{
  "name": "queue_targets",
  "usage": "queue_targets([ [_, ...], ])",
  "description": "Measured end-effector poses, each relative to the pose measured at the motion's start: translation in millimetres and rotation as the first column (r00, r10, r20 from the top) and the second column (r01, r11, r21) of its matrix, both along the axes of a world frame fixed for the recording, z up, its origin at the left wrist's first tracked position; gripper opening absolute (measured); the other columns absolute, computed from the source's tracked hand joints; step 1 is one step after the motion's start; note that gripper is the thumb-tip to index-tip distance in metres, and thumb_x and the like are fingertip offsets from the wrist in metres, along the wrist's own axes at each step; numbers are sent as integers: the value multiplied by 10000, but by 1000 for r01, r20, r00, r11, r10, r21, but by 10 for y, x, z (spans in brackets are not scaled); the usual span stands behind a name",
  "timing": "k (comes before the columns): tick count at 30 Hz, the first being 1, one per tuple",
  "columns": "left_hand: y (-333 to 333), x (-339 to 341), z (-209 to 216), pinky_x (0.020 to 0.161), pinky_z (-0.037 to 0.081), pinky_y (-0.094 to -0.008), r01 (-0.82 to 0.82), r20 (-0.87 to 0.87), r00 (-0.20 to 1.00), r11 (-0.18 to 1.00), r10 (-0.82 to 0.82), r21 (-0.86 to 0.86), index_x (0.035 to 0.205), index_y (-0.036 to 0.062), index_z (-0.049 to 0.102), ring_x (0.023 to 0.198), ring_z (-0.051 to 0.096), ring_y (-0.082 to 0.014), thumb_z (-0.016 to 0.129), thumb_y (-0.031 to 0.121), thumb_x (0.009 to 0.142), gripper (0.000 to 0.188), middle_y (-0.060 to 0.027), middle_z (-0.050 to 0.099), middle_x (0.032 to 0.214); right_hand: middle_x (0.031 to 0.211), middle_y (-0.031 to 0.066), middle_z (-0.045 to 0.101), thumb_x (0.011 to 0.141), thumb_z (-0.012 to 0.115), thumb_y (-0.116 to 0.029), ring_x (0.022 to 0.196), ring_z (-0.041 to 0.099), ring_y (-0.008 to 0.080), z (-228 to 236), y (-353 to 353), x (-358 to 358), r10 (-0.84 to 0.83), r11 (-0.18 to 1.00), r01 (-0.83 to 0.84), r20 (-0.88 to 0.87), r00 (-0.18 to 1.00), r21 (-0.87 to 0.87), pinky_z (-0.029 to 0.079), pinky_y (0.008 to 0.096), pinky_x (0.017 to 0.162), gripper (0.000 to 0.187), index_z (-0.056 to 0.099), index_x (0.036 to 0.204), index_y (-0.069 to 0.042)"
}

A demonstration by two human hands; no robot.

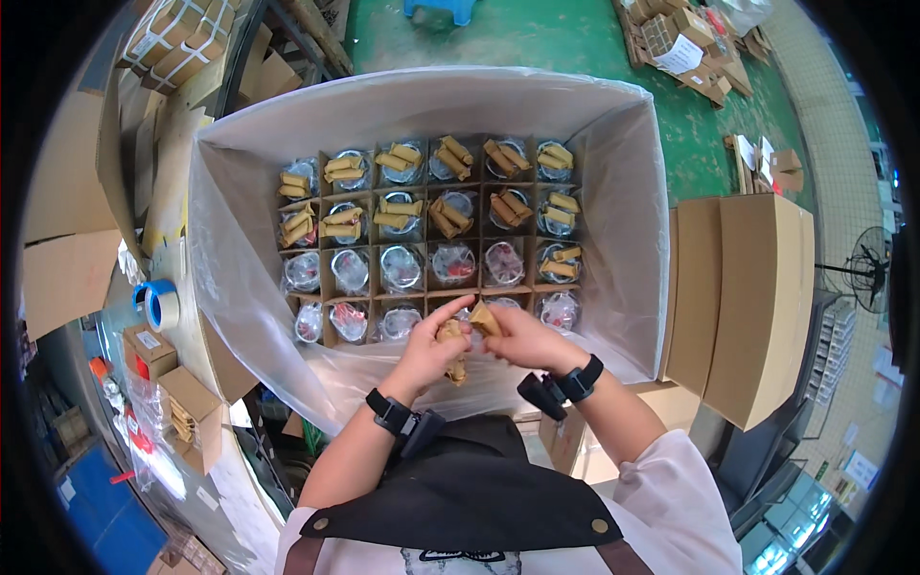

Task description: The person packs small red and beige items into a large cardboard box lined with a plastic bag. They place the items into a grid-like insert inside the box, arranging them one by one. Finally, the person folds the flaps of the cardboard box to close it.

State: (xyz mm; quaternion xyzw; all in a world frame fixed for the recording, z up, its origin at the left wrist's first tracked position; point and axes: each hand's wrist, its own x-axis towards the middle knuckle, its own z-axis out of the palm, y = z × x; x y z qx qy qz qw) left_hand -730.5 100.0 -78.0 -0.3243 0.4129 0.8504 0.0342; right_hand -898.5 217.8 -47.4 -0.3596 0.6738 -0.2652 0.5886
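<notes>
Both my hands meet over the near edge of a large carton lined with whitish plastic (613, 220). My left hand (428, 350) is closed around a few small brown paper packets (457, 371). Between the fingers of my right hand (530, 340) is one brown paper packet (487, 319). Cardboard dividers (425, 251) split the carton into cells. In them sit round, shiny items in transparent bags (401, 267). Brown packets (396, 156) lie on the items in the two far rows and on one at the right of the third row. My hands partly cover the nearest row.
On the left, a bench carries blue and cream tape rolls (158, 303) and a small open box of packets (195, 412). Tall brown cartons (733, 297) stand close on the right. A loaded pallet (685, 43) and a blue stool (439, 10) are on the green floor beyond.
</notes>
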Motion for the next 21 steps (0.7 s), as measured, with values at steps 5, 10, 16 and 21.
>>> queue_targets([
  [5, -62, 9, 211, 692, 559, -381, -334, 205, 938, 881, 278, 335, 1391, 151, 396, 902, 621, -222, 540, 73, 870, 547, -82, 584, 982, 1077, 135, 560, 812, 529, -91, 1114, 510, 327, -516, -240, -232, 80, 997, -46, -871, 486, 66, 417, 480, 920, 418, 483, 1222, -22],
  [10, -163, 135, 43, 827, 540, -427, -344, 70, 930, 788, 361, 511, 1291, 128, 443, 1011, 601, -237, 524, 129, 886, 413, -92, 578, 1079, 1308, 202, 452, 821, 633, -191, 1294, 360, 360, -581, -297, -32, -160, 980, -24, -849, 504, -199, 305, 561, 1023, 539, 461, 1303, -23],
  [16, -183, 70, 187, 835, 536, -351, -228, 52, 973, 884, 227, 407, 1311, 80, 440, 998, 609, -199, 534, 85, 892, 429, -93, 567, 1133, 975, 43, 557, 858, 699, -360, 774, 544, 83, 2, -385, 318, -110, 994, 107, 421, 900, 32, 475, 234, 581, 604, 411, 1255, -8],
  [21, -238, 189, 235, 889, 500, -312, 16, 24, 999, 934, -26, 356, 1452, 103, 297, 1069, 574, -201, 484, -8, 832, 657, -112, 515, 1238, 1070, 122, 567, 776, 756, -179, 885, 586, 201, -51, -279, 363, 3, 998, 22, 359, 933, -66, 496, 322, 713, 637, 382, 1260, 0],
])
